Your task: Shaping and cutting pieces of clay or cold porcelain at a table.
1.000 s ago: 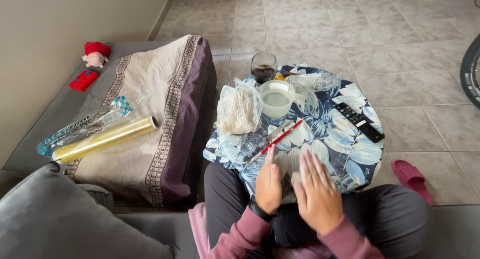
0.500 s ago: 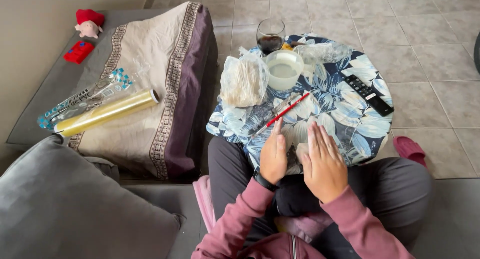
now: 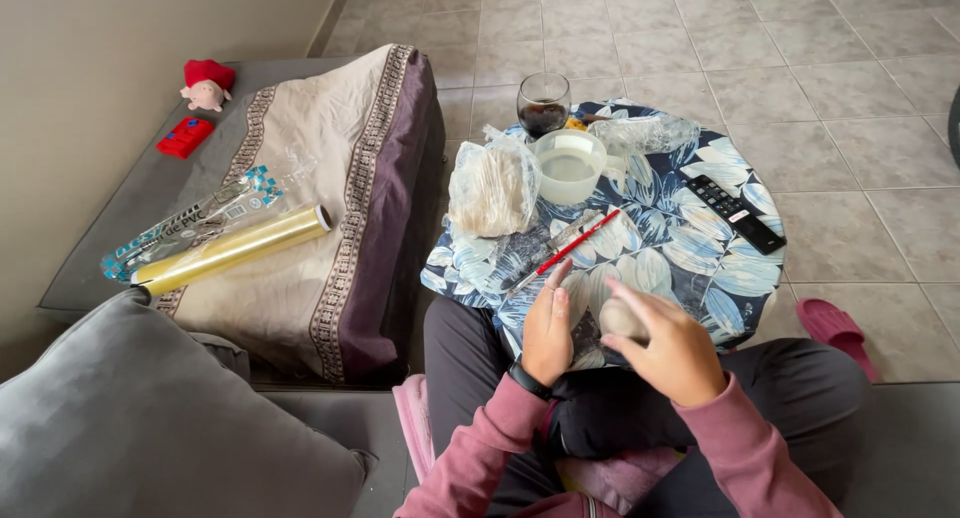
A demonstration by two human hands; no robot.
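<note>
While seated at the worktop (image 3: 700, 268):
Right hand (image 3: 668, 350): curling around a pale lump (image 3: 622, 319), possibly dough, above the near edge.
Left hand (image 3: 548, 323): lying flat, fingers extended, holding nothing, beside a red pen (image 3: 575, 243).

Soft, even daylight, sharp throughout

No glare or hard shadows; only faint shade lies under the round table (image 3: 740, 278) and beside the grey cushion (image 3: 150, 428). The right hand (image 3: 665, 348) shows slight motion blur; edges bend mildly.
</note>
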